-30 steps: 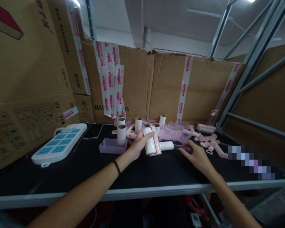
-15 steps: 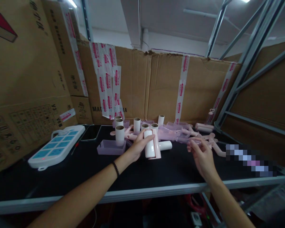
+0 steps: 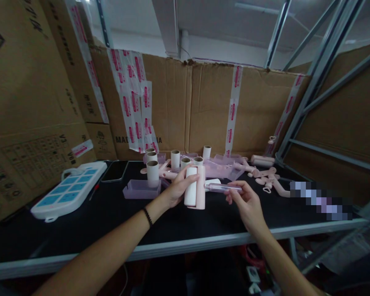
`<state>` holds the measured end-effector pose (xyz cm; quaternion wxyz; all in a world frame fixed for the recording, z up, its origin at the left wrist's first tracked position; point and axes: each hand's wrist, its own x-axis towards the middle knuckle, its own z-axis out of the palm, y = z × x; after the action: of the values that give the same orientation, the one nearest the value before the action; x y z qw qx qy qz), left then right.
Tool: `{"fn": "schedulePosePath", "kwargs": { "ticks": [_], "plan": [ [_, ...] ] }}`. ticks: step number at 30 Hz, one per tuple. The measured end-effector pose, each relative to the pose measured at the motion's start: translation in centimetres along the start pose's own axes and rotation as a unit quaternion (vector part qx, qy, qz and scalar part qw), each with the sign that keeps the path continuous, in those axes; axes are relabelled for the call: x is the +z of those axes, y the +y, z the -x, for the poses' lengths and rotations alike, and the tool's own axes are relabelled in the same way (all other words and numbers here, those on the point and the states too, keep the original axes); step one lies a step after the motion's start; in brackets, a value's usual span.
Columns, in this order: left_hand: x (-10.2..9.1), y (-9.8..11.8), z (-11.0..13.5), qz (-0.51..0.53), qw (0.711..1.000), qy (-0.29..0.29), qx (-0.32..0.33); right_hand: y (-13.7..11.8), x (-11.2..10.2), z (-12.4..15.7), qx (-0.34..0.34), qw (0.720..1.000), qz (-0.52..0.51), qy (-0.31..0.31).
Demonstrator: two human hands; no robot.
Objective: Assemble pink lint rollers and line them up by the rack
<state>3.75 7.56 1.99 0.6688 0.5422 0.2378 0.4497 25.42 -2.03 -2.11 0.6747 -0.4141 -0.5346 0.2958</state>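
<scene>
Pink holder (image 3: pixel 201 193), white roll (image 3: pixel 190 192) fitted, left hand (image 3: pixel 176 191) gripping; clear handle (image 3: pixel 219 187), right hand (image 3: pixel 247 200) pinching, tip at holder, seemingly unjoined.

Likely a small workshop: taped cardboard (image 3: pixel 209 115) lines the black worktop's (image 3: pixel 111 222) back edge, metal shelving (image 3: pixel 316 80) its right end; loose pink plastic parts (image 3: pixel 263 160) lie near the back right corner.

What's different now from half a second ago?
The right hand moved left, bringing the translucent pink handle close to the pink-and-white roller head. Nothing was visibly let go. The left hand still holds the roller head; the standing white tubes stayed put.
</scene>
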Motion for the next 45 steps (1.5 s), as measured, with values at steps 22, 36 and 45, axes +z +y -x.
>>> {"fn": "schedulePosePath", "kwargs": {
  "ticks": [22, 36, 45],
  "plan": [
    [0.6, 0.3, 0.0, -0.134, 0.984, 0.023, 0.119, -2.8, 0.8, 0.6, -0.009, 0.994, 0.096, 0.047],
    [1.1, 0.7, 0.5, -0.127, 0.984, 0.025, 0.123, -3.9, 1.3, 0.3, 0.008, 0.997, 0.079, 0.027],
    [1.4, 0.4, 0.4, -0.071, 0.99, 0.011, 0.12, -3.4, 2.7, 0.2, 0.022, 0.998, 0.027, 0.055]
  ]
}}
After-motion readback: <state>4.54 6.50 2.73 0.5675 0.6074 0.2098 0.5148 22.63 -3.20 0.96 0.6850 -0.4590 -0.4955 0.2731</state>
